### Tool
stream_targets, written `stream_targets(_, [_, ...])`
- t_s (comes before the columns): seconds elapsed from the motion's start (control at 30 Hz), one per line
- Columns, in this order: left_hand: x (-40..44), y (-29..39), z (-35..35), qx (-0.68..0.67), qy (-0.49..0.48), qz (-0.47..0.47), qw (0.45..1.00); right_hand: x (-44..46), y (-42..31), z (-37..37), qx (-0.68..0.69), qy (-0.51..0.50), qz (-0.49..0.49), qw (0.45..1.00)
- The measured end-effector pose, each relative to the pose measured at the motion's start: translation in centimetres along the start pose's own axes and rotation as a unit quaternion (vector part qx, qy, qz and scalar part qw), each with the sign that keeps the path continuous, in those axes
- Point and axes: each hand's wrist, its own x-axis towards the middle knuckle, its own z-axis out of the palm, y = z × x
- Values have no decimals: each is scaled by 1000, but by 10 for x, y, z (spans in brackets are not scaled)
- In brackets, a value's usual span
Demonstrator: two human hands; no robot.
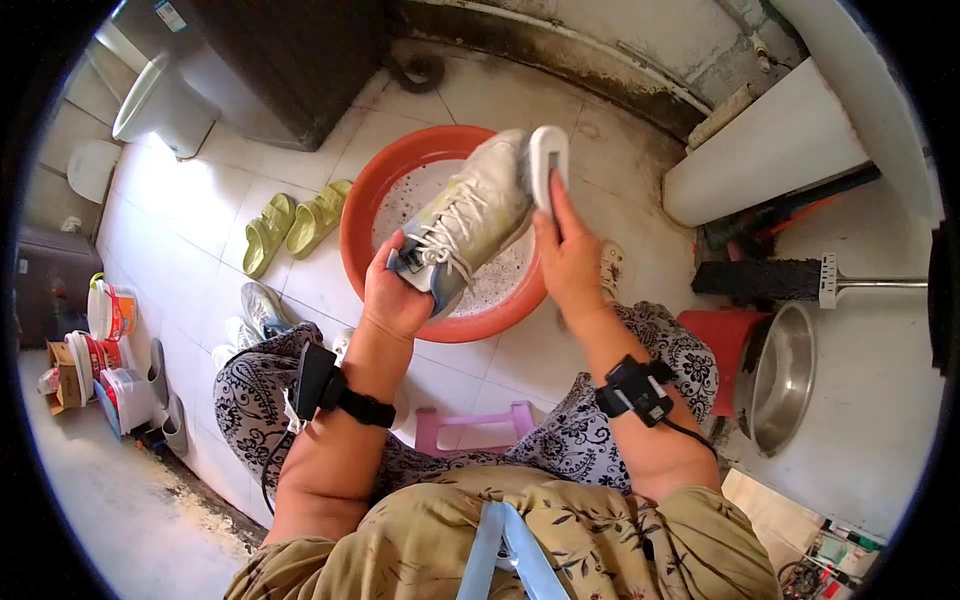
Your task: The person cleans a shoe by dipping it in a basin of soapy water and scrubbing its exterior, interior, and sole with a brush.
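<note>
My left hand point(396, 296) grips a pale, yellow-stained sneaker point(466, 214) with white laces by its heel and collar. The shoe is tilted, its toe pointing up and to the right. My right hand point(572, 254) is closed around a white scrubbing brush point(548, 160), which is up against the sneaker's toe end; the bristles are hidden. Both are held over an orange-red basin point(362, 248), where sudsy water point(400, 200) shows beneath the shoe.
Green slippers point(268, 236) and another pair of sneakers point(262, 308) lie on the tiles to the left. A pink stool point(428, 432) is between my legs. At right are a metal bowl point(784, 380) and a dark brush head point(756, 282). Tubs point(128, 400) stand far left.
</note>
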Motion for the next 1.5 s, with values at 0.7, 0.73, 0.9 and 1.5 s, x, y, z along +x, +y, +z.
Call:
stream_targets(0.7, [4, -3, 13, 27, 71, 79, 994, -34, -11, 22, 102, -35, -14, 994])
stream_targets(0.73, [5, -4, 11, 32, 72, 73, 994, -15, -5, 14, 57, -39, 66, 995])
stream_targets(0.9, [5, 0, 14, 52, 14, 96, 994, -60, -29, 31, 204, -81, 22, 975])
stream_targets(1.5, [-5, -11, 37, 161, 61, 91, 981, -11, -24, 0, 23, -73, 40, 996])
